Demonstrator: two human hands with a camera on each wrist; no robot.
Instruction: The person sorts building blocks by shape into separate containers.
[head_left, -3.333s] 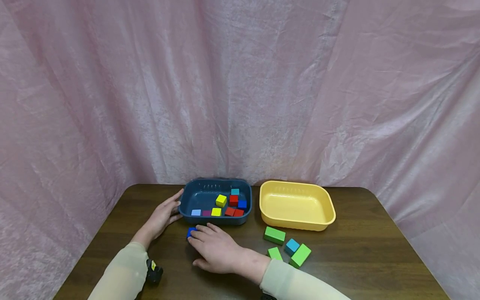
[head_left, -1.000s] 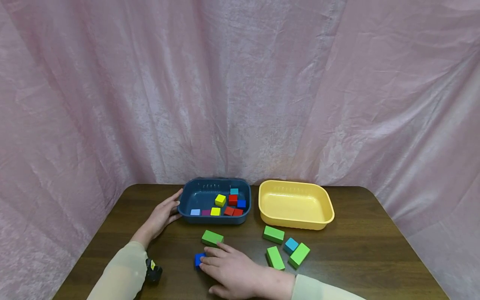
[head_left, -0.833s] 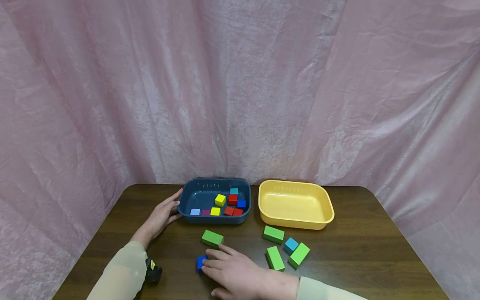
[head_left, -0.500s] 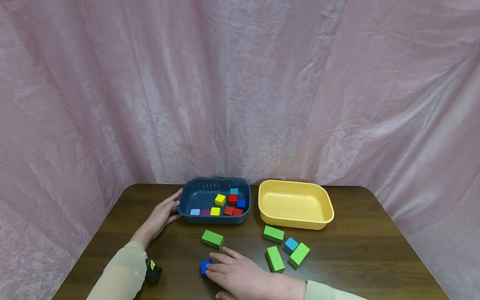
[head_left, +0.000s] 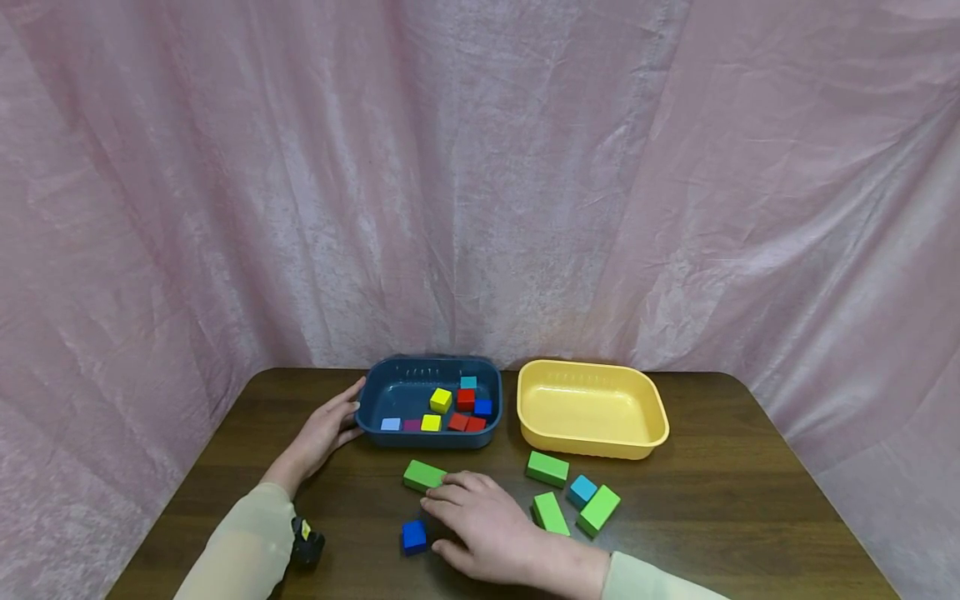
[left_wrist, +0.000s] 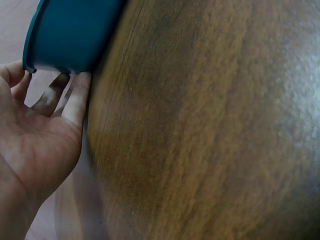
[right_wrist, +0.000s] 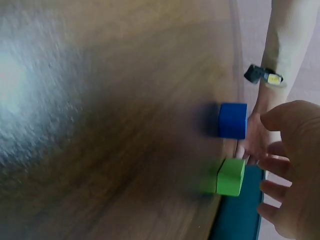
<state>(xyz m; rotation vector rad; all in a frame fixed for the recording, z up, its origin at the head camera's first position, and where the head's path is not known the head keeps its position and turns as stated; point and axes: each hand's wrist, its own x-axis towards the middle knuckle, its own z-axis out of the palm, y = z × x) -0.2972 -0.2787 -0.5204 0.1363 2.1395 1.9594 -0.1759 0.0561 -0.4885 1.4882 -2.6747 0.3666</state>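
My left hand [head_left: 318, 437] rests its fingertips on the left side of the dark blue basin [head_left: 431, 440]. In the left wrist view, its extended fingers [left_wrist: 76, 102] touch the basin wall. My right hand [head_left: 487, 529] hovers over the table with nothing in its grasp, fingers loosely bent. Its fingertips overlap the right end of a green rectangular block [head_left: 423, 474] in the head view. A blue cube [head_left: 414, 537] lies free on the table, left of the right thumb. The right wrist view shows both the cube [right_wrist: 233, 121] and the green block [right_wrist: 230, 177] apart from the fingers.
Inside the blue basin lie several small cubes, yellow [head_left: 441, 401], red, blue, purple and light blue. To its right stands a yellow basin [head_left: 592, 448] with no blocks in it. Before that lie three green blocks [head_left: 547, 469] and a light blue cube [head_left: 582, 492].
My right hand drags the blue cube from beside the blue basin toward the table's front, then lets it go and moves up toward the green block. My left hand stays put.
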